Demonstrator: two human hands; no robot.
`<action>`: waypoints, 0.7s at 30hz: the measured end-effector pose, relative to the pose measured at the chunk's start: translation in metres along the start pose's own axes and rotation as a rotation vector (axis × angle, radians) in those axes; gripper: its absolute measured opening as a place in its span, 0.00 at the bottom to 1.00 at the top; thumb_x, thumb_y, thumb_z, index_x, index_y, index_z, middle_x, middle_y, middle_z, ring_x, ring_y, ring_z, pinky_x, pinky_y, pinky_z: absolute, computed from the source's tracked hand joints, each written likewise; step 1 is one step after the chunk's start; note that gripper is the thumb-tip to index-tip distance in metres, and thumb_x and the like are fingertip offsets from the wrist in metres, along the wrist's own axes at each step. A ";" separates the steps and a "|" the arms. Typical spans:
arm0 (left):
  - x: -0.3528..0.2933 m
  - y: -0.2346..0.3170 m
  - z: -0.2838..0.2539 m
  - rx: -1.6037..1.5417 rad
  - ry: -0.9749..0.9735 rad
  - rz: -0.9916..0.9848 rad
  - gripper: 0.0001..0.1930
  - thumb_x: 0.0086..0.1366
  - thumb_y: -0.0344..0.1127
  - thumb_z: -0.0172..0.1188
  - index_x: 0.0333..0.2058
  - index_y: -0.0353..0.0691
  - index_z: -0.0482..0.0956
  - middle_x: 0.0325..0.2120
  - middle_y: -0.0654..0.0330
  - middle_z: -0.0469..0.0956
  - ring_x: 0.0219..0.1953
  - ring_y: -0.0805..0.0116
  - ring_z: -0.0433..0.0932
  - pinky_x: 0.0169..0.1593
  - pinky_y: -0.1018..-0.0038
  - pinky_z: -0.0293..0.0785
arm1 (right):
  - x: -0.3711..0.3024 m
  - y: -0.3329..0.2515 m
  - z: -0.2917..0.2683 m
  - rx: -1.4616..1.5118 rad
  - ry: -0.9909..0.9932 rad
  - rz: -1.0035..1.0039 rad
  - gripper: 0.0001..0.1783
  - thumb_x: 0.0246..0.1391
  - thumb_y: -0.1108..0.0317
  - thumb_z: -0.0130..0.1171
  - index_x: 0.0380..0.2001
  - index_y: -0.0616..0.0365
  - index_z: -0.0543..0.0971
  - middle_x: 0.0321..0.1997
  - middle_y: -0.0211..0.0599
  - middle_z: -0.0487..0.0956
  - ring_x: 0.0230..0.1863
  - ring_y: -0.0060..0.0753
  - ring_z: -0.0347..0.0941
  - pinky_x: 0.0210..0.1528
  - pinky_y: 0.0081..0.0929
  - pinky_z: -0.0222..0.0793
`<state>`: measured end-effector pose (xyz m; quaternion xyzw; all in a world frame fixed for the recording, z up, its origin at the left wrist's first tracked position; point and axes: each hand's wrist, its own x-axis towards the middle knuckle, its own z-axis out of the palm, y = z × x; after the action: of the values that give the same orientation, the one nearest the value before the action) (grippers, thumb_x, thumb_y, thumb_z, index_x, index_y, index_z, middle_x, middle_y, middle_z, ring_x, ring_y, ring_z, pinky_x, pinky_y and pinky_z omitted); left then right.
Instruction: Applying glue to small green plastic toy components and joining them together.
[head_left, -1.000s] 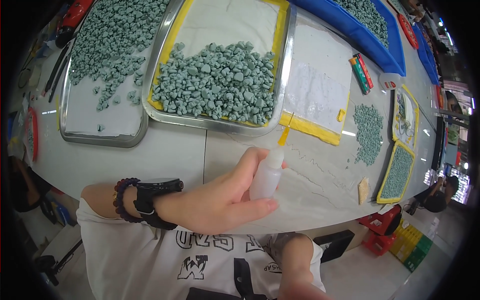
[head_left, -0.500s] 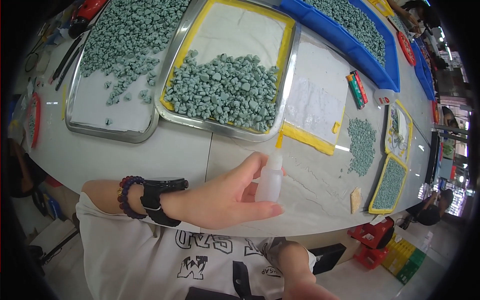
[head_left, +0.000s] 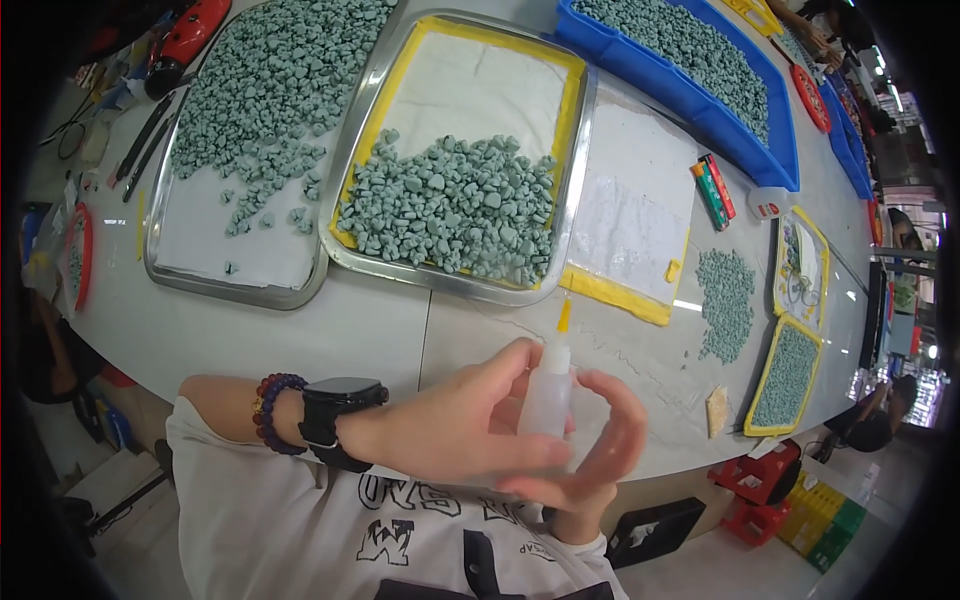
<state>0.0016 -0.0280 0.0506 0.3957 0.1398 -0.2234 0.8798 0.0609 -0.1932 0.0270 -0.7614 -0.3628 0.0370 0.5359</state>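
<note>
A translucent white squeeze bottle [head_left: 546,400] with a yellow nozzle stands upright in my left hand [head_left: 445,422], tip pointing up and away. The fingers of that hand wrap behind the bottle, and its thumb lies across the front. Close on the bottle's right is my right hand [head_left: 612,450], its fingers curved and apart from the thumb, holding nothing that I can see. Beyond my hands is a metal tray [head_left: 455,285] with yellow edging inside, its near half heaped with greenish-grey stone-like pieces [head_left: 450,200].
Another metal tray [head_left: 235,290] of such pieces lies to the left. At the back right is a blue bin [head_left: 690,95] full of them. A yellow-edged white board [head_left: 630,220], a small green-and-red box [head_left: 714,193], loose pieces [head_left: 726,300] and a yellow-rimmed tray [head_left: 785,380] lie rightward.
My right hand has risen from the lower edge to beside the squeeze bottle. My left hand still holds the bottle, now slightly lower in view.
</note>
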 end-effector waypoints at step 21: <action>0.041 0.103 -0.123 1.909 0.796 0.493 0.08 0.55 0.25 0.55 0.35 0.37 0.74 0.29 0.55 0.73 0.28 0.60 0.74 0.32 0.71 0.71 | -0.011 0.021 -0.025 0.614 0.313 -0.043 0.21 0.57 0.48 0.50 0.43 0.51 0.63 0.21 0.35 0.71 0.24 0.33 0.68 0.27 0.27 0.64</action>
<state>0.0808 0.1138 0.0189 0.9840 0.1003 0.0895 0.1169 0.0749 -0.2228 0.0163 -0.5531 -0.2642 0.0160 0.7900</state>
